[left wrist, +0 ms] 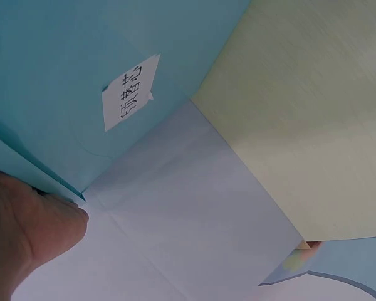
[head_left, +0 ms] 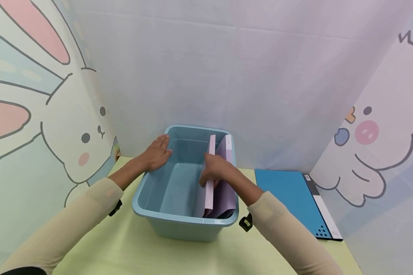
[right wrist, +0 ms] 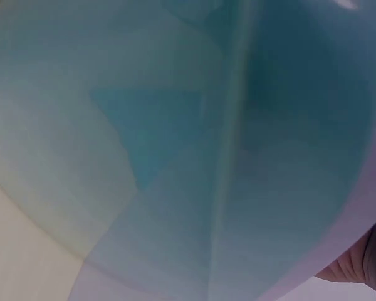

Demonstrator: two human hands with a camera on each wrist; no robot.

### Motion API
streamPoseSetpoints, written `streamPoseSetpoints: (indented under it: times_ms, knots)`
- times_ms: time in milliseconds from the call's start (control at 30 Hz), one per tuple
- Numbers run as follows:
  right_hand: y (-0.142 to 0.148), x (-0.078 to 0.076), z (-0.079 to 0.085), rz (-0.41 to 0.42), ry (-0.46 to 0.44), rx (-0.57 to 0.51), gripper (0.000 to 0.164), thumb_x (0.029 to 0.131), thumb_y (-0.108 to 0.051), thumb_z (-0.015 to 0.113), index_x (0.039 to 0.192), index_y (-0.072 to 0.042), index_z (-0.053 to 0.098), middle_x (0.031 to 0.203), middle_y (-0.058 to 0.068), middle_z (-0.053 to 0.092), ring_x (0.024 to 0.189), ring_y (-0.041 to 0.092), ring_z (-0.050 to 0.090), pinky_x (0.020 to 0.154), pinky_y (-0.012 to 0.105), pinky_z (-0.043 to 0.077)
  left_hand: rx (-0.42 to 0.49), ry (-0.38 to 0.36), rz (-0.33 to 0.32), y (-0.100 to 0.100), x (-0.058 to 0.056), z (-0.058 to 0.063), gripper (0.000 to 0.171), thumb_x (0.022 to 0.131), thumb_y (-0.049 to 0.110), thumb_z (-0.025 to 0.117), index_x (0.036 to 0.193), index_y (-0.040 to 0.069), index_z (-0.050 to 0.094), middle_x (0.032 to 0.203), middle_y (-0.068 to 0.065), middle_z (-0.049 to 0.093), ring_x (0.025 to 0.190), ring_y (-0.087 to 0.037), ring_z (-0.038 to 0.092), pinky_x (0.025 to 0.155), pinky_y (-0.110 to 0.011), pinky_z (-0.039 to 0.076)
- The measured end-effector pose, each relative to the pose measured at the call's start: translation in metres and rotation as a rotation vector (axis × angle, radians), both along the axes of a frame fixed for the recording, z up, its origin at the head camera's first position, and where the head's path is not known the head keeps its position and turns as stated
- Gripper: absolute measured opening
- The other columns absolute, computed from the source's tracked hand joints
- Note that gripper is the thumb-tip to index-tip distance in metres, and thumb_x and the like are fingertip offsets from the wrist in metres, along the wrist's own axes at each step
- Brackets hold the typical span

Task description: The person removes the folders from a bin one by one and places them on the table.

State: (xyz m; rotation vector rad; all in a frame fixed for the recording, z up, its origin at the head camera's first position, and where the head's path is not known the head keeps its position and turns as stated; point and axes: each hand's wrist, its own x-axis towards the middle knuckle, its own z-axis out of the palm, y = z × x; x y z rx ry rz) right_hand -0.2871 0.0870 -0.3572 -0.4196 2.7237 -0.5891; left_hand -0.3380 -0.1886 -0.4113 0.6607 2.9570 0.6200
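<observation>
A light blue plastic bin [head_left: 186, 219] stands on the table in the head view. At its left rim, my left hand [head_left: 156, 152] rests with fingers extended; part of that hand [left wrist: 34, 229] also shows by the rim in the left wrist view. Inside the bin's right half, my right hand [head_left: 216, 168] grips a thin pink file folder [head_left: 209, 196] that stands on edge, the thumb hidden from clear view. A second pale purple folder [head_left: 228, 196] stands upright between it and the right wall. The bin's wall fills most of the right wrist view.
A blue folder [head_left: 285, 198] lies flat on the yellow-green table [head_left: 124, 236], right of the bin, with a white and black spined item [head_left: 325, 214] at its right edge. Cartoon-printed curtains [head_left: 227, 76] surround the table. A white label [left wrist: 130, 94] is on the bin's outside.
</observation>
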Motion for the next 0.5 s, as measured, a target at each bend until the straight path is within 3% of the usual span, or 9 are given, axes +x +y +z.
streamPoseSetpoints:
  times_ms: [200,367,500]
  knots:
    - [0.004,0.001,0.006,-0.009,-0.023,-0.013,0.093,0.079,-0.015,0.097,0.158,0.002,0.049,0.122,0.019,0.069,0.088,0.027,0.076,0.065,0.034,0.065,0.002,-0.007,0.001,0.0,0.0,0.001,0.073,0.122,0.027,0.028,0.172,-0.019,0.002,0.186,-0.037,-0.002,0.175,-0.056,-0.002,0.143,-0.066,0.002]
    - [0.009,0.001,0.015,-0.02,-0.035,-0.05,0.114,0.081,-0.017,0.096,0.175,-0.003,0.033,0.148,0.024,0.064,0.098,0.029,0.077,0.069,0.033,0.067,-0.003,-0.013,0.004,0.0,0.0,0.0,0.073,0.122,0.028,0.027,0.172,-0.019,0.002,0.185,-0.037,-0.002,0.175,-0.056,-0.002,0.143,-0.067,0.002]
    - [0.014,0.001,0.02,-0.033,-0.02,-0.074,0.12,0.081,-0.02,0.095,0.179,-0.006,0.027,0.157,0.023,0.061,0.104,0.031,0.077,0.075,0.034,0.067,0.002,-0.016,0.005,0.0,0.001,0.001,0.072,0.122,0.027,0.028,0.172,-0.019,0.002,0.186,-0.037,-0.002,0.175,-0.056,-0.002,0.143,-0.067,0.002]
